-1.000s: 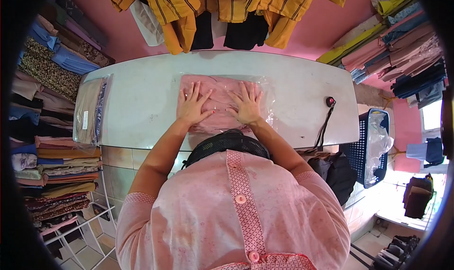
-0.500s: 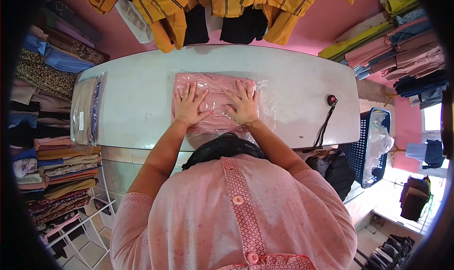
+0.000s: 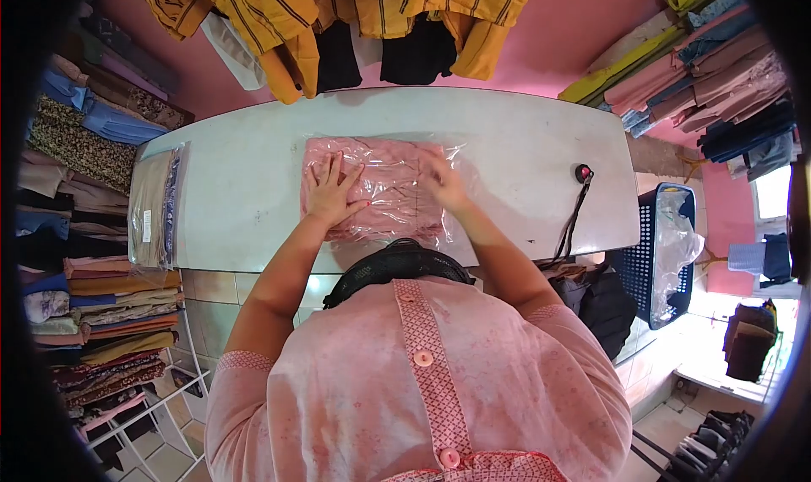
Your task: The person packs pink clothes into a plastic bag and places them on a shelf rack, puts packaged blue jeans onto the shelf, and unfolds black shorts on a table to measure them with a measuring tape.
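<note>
White table [image 3: 524,161], far edge below hanging clothes [image 3: 270,26]. Bagged pink cloth [image 3: 390,182] mid-table, close to the near edge, well apart from left and right ends. Left hand [image 3: 331,198] flat on it, fingers spread, released. Right hand [image 3: 448,186] at its right edge, fingers bent; cannot tell if pinching film. Room sideways: bagged stack [image 3: 152,207] far left, corded gadget [image 3: 583,174] right.

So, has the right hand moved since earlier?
Yes: judged against the table, the right hand shifted rightward, to the right edge of the pink package.
</note>
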`<state>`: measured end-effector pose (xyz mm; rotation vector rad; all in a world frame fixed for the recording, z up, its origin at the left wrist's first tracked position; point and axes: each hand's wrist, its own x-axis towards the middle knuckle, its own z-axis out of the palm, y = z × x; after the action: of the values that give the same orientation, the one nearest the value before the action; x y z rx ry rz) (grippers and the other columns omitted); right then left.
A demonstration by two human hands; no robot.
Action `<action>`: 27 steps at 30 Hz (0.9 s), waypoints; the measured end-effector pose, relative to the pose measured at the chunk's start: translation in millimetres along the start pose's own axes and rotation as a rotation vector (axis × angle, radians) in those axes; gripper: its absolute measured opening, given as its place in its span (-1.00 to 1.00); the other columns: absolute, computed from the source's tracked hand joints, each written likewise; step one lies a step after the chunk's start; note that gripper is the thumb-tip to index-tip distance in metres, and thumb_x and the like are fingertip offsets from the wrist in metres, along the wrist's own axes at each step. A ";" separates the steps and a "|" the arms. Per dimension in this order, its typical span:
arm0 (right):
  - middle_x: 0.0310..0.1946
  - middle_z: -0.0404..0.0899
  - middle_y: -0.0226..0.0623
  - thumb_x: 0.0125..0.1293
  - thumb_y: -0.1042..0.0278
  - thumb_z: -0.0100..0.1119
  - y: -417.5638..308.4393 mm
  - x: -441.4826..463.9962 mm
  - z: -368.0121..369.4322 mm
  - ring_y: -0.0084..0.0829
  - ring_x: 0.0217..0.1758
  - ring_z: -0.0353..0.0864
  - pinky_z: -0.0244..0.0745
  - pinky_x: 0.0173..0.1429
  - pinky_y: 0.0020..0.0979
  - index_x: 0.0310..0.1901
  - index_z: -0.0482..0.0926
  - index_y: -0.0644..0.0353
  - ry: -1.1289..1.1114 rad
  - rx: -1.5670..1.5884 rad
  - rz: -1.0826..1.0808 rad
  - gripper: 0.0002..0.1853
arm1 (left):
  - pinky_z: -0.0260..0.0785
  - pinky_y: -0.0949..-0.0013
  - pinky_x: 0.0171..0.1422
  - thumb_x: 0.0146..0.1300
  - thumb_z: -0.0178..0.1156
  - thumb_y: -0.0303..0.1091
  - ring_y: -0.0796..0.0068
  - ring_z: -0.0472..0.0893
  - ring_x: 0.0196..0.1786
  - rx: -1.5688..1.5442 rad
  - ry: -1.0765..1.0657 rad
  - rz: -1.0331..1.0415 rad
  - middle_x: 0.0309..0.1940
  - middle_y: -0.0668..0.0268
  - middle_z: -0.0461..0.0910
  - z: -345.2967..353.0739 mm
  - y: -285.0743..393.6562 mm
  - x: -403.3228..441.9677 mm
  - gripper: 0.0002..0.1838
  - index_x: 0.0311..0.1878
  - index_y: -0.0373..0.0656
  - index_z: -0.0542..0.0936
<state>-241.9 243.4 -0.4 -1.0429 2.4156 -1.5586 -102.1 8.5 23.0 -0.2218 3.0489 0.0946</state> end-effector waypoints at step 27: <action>-0.42 0.60 -0.15 0.03 0.38 0.31 7.2 -91.4 -31.4 -0.23 -0.30 0.61 0.48 -0.24 -0.27 -0.31 0.53 0.22 -0.324 -0.055 0.399 -0.79 | -0.01 0.03 0.39 0.00 0.18 -0.36 0.28 0.23 0.31 -0.022 0.035 0.656 0.24 0.35 0.27 4.7 -0.3 -0.7 -0.40 0.19 0.30 0.41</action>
<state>-188.5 322.6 -17.1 -0.6945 2.2708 -1.1065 -101.0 8.6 18.4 0.7842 3.0142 0.1632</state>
